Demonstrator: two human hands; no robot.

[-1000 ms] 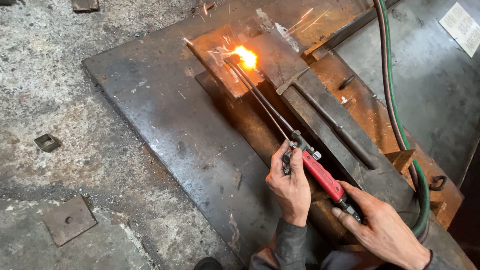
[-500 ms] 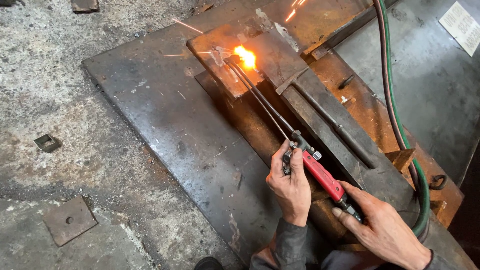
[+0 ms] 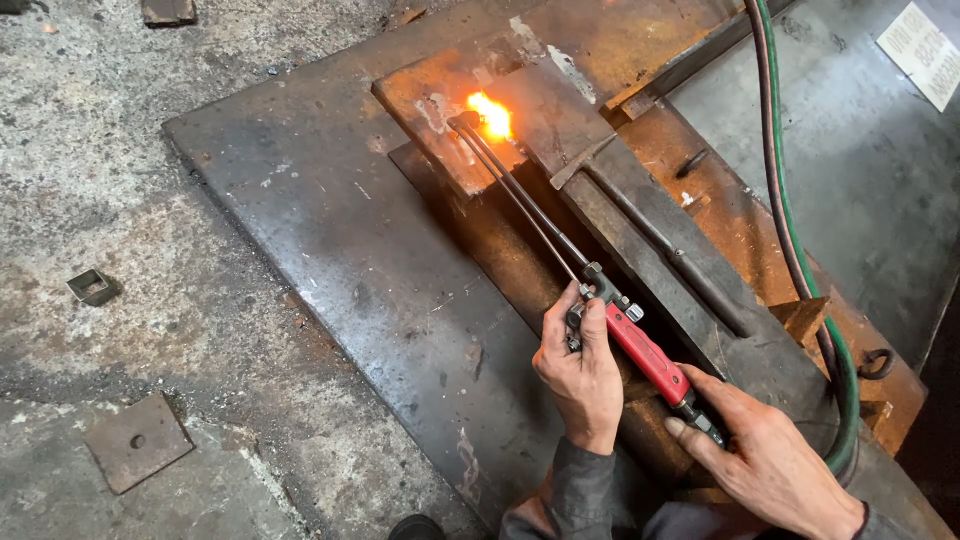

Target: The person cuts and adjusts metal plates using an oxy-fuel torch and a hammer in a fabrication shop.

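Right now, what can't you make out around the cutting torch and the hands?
Head view only:
- Torch tip: lost in the flame's glare.
- Valves under the left hand: covered by its fingers.
- Torch's rear end: hidden by the right hand.
- Green hose: cut off by the top edge.

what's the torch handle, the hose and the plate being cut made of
Torch handle: looks like red plastic or painted grip, smooth. Hose: likely rubber, green, bending freely. Plate: steel by its look, rusty orange-brown, glowing at the flame.
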